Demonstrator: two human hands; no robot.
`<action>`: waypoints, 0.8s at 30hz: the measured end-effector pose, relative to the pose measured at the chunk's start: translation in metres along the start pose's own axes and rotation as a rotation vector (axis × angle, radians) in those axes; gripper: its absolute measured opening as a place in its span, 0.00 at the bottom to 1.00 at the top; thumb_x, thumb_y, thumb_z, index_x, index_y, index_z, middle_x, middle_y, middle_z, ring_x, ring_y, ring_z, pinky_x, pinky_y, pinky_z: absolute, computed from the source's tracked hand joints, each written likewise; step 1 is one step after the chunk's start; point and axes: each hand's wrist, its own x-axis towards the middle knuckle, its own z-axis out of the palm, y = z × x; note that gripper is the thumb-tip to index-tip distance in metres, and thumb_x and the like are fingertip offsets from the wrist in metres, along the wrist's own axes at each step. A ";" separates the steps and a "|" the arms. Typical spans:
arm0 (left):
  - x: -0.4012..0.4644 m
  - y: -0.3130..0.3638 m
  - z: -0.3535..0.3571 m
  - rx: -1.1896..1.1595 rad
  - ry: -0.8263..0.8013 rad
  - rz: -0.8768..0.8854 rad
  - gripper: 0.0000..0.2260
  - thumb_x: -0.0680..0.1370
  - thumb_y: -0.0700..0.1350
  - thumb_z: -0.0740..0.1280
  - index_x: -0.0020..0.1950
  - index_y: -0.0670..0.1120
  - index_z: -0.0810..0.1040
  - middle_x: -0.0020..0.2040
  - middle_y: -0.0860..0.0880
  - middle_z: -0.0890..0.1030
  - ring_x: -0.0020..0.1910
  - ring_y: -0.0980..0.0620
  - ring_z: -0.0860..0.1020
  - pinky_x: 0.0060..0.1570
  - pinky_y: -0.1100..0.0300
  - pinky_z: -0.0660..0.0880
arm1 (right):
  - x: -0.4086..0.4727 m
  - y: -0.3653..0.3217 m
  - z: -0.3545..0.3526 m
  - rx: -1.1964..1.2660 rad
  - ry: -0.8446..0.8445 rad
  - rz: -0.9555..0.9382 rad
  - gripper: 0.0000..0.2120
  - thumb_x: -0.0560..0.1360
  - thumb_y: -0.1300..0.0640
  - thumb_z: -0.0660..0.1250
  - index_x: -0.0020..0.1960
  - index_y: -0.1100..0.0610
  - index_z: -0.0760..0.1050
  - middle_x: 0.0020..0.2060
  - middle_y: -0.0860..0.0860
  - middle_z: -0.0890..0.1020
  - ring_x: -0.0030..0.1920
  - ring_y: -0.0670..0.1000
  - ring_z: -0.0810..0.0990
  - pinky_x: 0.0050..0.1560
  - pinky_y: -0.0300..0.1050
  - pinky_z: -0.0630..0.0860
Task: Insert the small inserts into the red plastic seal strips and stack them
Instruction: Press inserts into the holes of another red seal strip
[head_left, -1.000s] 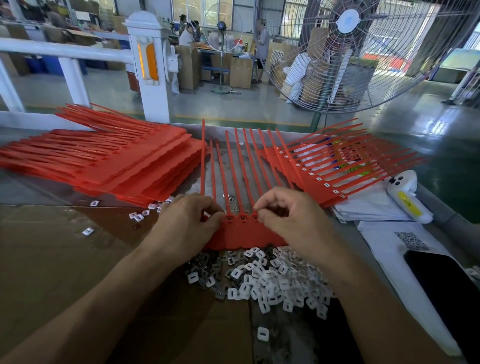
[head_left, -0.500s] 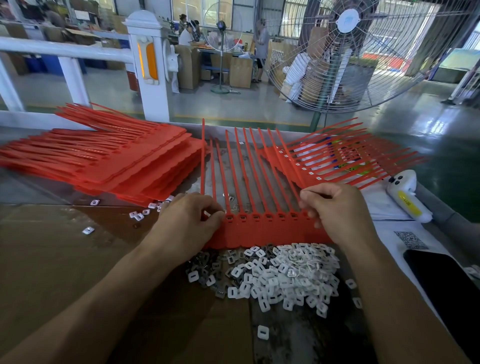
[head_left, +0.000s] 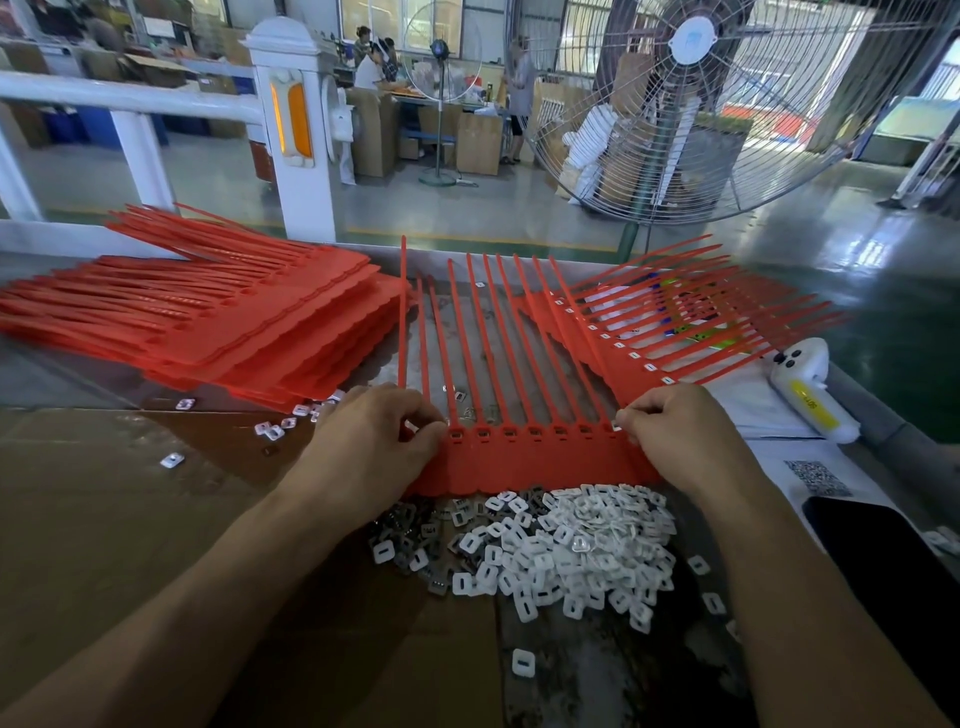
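Observation:
A red seal strip sheet (head_left: 535, 460) lies flat in front of me, its thin tails pointing away. My left hand (head_left: 369, 441) pinches the sheet's left end at the first socket. At the right end, my right hand (head_left: 685, 431) pinches a small white insert (head_left: 616, 427) at the last socket. A heap of white inserts (head_left: 561, 545) lies just below the sheet. A thick stack of red strips (head_left: 249, 322) sits at the left. Another red sheet (head_left: 639, 338) with inserts in its sockets lies at the right.
Loose inserts (head_left: 270, 430) are scattered on the brown cardboard (head_left: 104, 519). A white handheld device (head_left: 802, 389) and a dark phone (head_left: 893, 566) lie on white paper at the right. A big fan (head_left: 685, 104) and a white railing (head_left: 291, 130) stand beyond the table.
My right hand moved from the sheet's middle to its right end, uncovering the row of sockets. The left hand stayed at the left end.

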 end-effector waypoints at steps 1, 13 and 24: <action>0.000 0.000 0.000 -0.001 -0.001 0.000 0.05 0.80 0.56 0.66 0.49 0.60 0.82 0.49 0.64 0.79 0.53 0.59 0.77 0.63 0.44 0.74 | 0.000 0.000 0.001 -0.013 -0.001 -0.006 0.08 0.80 0.55 0.70 0.43 0.53 0.84 0.37 0.49 0.84 0.41 0.49 0.81 0.38 0.44 0.70; 0.001 -0.002 0.001 0.002 0.013 0.009 0.07 0.80 0.55 0.68 0.51 0.56 0.84 0.49 0.62 0.80 0.53 0.56 0.77 0.63 0.43 0.74 | 0.001 -0.003 0.007 -0.081 0.046 0.030 0.07 0.77 0.50 0.74 0.47 0.53 0.86 0.41 0.47 0.84 0.45 0.49 0.81 0.49 0.50 0.78; 0.001 -0.001 0.001 0.008 0.020 0.007 0.07 0.80 0.54 0.68 0.51 0.56 0.84 0.50 0.61 0.80 0.54 0.55 0.77 0.63 0.45 0.73 | 0.001 0.000 0.007 -0.012 0.077 0.021 0.06 0.78 0.51 0.72 0.43 0.49 0.83 0.41 0.46 0.84 0.47 0.51 0.82 0.51 0.52 0.79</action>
